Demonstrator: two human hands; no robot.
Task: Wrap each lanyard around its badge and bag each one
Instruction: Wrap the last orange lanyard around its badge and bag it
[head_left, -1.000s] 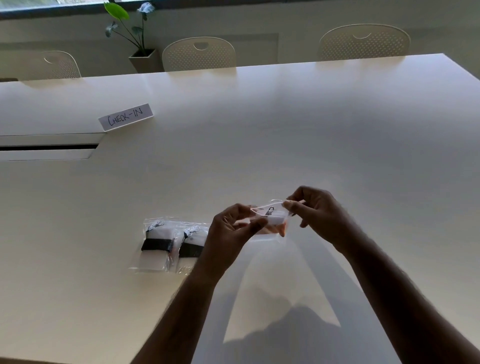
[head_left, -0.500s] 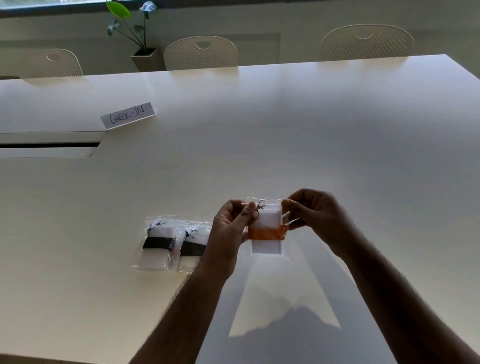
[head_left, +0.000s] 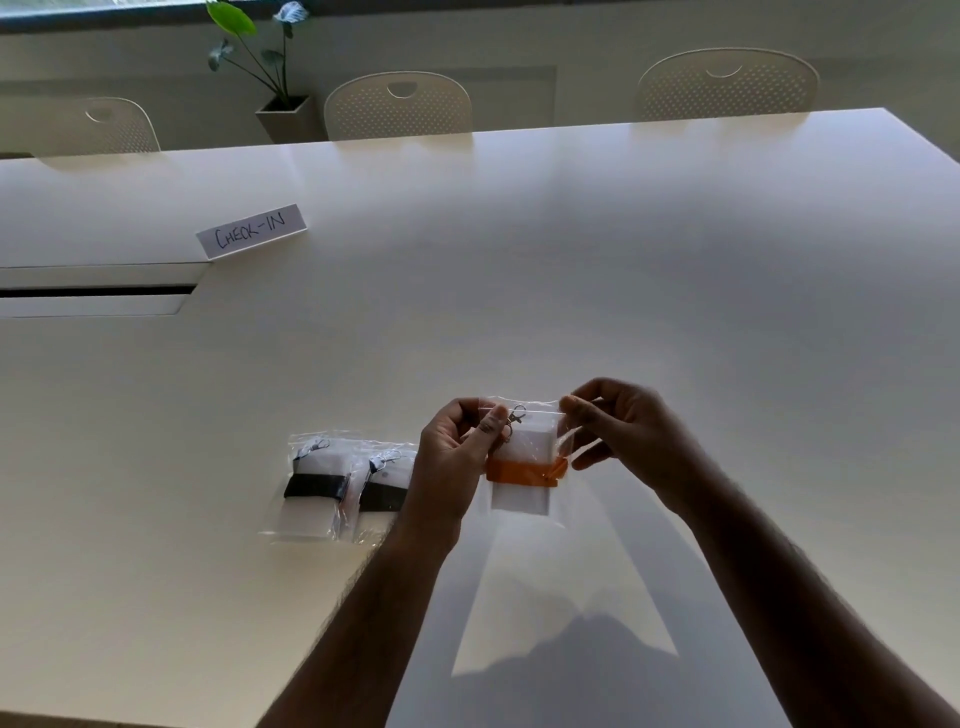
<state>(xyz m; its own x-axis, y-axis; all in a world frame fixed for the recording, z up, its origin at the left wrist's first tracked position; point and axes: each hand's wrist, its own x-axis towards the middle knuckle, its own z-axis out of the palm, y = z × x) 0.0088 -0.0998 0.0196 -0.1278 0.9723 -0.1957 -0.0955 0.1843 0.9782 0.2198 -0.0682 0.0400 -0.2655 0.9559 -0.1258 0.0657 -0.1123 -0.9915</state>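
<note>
A clear plastic bag (head_left: 524, 499) hangs upright above the table, held by its top edge. Inside it is a white badge (head_left: 521, 441) wrapped with an orange lanyard (head_left: 524, 470), a metal clip at its top. My left hand (head_left: 454, 462) pinches the bag's top left corner. My right hand (head_left: 623, 436) pinches the top right corner. Left of my hands, two bagged badges lie flat side by side on the table, each wrapped with a black lanyard: one (head_left: 311, 486) further left, the other (head_left: 382, 491) partly hidden by my left wrist.
A white "CHECK-IN" sign (head_left: 251, 230) stands at the back left of the white table (head_left: 623, 270), beside a long cable slot (head_left: 93, 291). Three chairs (head_left: 397, 106) and a potted plant (head_left: 275, 78) line the far edge.
The bag with the orange-wrapped badge swung from lying tilted between my hands to hanging upright. Both hands rose slightly and now pinch its top corners.
</note>
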